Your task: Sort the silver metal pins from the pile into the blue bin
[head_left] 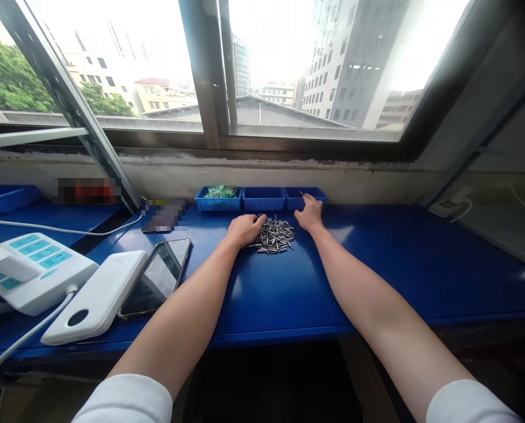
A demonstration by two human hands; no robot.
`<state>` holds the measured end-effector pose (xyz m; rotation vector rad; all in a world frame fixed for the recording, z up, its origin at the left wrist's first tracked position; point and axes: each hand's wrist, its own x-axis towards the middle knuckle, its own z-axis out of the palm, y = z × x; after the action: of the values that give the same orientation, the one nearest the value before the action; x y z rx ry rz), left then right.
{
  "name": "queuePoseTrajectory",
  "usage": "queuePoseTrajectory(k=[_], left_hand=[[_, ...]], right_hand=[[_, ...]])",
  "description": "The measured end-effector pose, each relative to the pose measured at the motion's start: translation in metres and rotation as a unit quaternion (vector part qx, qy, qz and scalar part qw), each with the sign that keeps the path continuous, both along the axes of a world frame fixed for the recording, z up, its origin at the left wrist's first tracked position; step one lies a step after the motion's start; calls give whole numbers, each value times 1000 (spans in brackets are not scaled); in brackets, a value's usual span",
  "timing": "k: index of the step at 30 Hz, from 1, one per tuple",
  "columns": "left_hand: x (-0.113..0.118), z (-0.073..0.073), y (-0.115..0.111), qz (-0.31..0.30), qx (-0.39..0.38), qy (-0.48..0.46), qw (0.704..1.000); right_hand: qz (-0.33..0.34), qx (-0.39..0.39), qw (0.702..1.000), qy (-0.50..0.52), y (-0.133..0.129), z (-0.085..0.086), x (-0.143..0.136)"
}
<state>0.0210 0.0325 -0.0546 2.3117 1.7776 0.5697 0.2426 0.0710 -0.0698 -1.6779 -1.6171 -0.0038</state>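
Observation:
A heap of small metal pins (276, 235) lies on the blue table (284, 299). My left hand (243, 230) rests at the heap's left edge, fingers curled against the pins; what its fingertips hold, if anything, is hidden. At the front edge of the right blue bin (294, 202), my right hand (310, 212) has its fingers pinched on a small metal pin (301, 193) whose tip shows above them. The middle blue bin (263, 202) stands beside it, and the left blue bin (219, 204) holds green plastic packets (221, 191).
A phone (159, 276), a white power bank (95, 296) and a white power strip (39, 273) with cables lie at the left. A metal shelf post (99, 153) rises at the back left. The wall (359, 185) and window run behind the bins.

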Motion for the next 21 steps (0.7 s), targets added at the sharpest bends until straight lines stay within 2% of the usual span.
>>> queuePoseTrajectory(k=[8,12,15,18,21], left_hand=[[-1,0,1,12,11,-23,1000],[-1,0,2,11,16,-21,1000],[0,-2,2,3,26,-17,1000],[0,-5,3,-7,37,-6,999],[0,-6,4,-18,50,-8,999]], right_hand=[[36,-50,998,30,-2,1,-1],[45,-2,999,17,-7,3,-8],[88,23,996,-14,-12,6,-19],[126,-24,991,-44,-16,7,-30],[133,-62,987,-62,-19,6,-37]])
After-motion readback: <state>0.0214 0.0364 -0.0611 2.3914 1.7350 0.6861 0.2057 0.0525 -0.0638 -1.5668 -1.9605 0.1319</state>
